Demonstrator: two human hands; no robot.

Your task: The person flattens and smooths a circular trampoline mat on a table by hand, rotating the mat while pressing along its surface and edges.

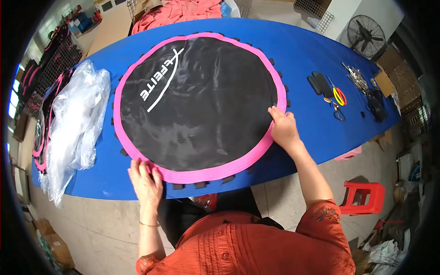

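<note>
A round black trampoline mat (201, 114) with a pink border and short black tabs lies flat on the blue table. White lettering runs across its upper left. My left hand (146, 181) is at the lower left of the border, its fingers curled over the pink edge; the thumb side is partly hidden. On the right side, my right hand (285, 128) pinches the pink border, fingertips just reaching the black mesh.
Clear plastic bags (78, 119) cover more pink-edged mats at left. Right of the mat lie scissors (339, 95), a black case (319, 84) and a pile of metal pieces (358, 79). A red stool (364, 198) stands on the floor; a fan (365, 35) is behind.
</note>
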